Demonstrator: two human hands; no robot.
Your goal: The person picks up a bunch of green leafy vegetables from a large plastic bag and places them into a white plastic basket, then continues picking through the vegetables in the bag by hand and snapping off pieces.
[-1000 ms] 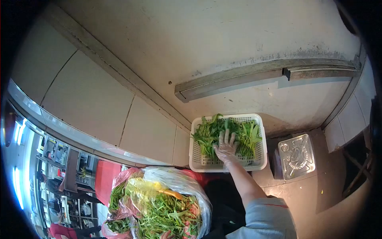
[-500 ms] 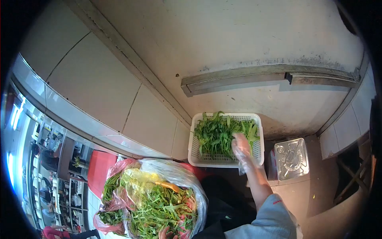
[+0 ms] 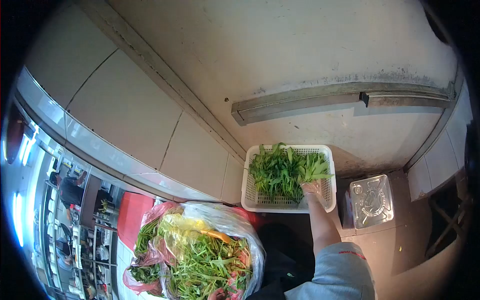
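Note:
A white perforated plastic basket stands against the wall, with leafy greens that look like water spinach heaped inside. My right hand, in a clear thin plastic glove, is at the basket's near right side. Its fingers are closed around the stem ends of a paler bunch of water spinach, whose leaves fan out ahead of it. At the bottom edge, only a small part of my left hand shows, beside loose water spinach in a big clear plastic bag; its fingers are mostly cut off.
An orange handle-like object lies on the bagged greens, near yellow and pink plastic bags. Right of the basket stands a square tin with an embossed lid. A red surface is at left; people and shelves are beyond.
My right hand has drawn back toward the basket's near right edge, its fingers now around the pale stems. The whole view has shifted slightly. My left hand stays low by the bagged greens.

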